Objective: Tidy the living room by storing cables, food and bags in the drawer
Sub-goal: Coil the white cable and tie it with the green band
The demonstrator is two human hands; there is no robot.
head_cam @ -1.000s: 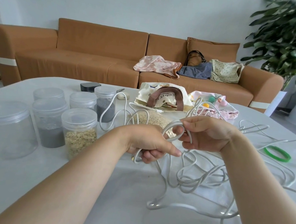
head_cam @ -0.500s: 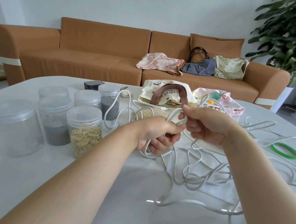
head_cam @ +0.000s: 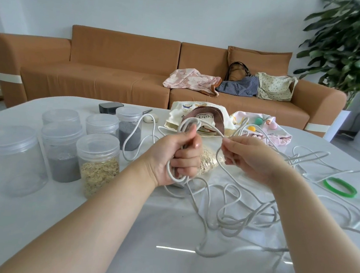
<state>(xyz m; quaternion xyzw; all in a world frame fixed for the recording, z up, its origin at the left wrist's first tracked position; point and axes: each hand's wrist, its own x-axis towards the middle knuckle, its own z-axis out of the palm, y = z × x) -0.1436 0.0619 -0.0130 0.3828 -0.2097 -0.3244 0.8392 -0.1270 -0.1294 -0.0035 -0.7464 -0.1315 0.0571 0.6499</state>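
A: Where is the cable (head_cam: 227, 227) sitting, and who is holding it?

B: Both hands are on it. The left hand (head_cam: 177, 156) is wrapping its fingers tight round a bundle of loops, which are sticking out above the thumb and below the little finger, so the bundle's long axis is running close to upright.

A: And the other one?

B: The right hand (head_cam: 250, 159) is pinching 1 strand between thumb and forefinger, just beside the left. That strand is crossing from the top of the bundle to the pinch, then dropping to the table (head_cam: 32, 221).

A: So which way is the slack lying?

B: Below and to the right of both hands, sprawling in a loose tangle across the table. The right hand is nearer to it.

A: Then the next loop is coming from that side?

B: I am judging so: the right hand feeding a length leftward onto the fist, in line with the upright loops. The tangle is looking likely to snag. No drawer is showing.
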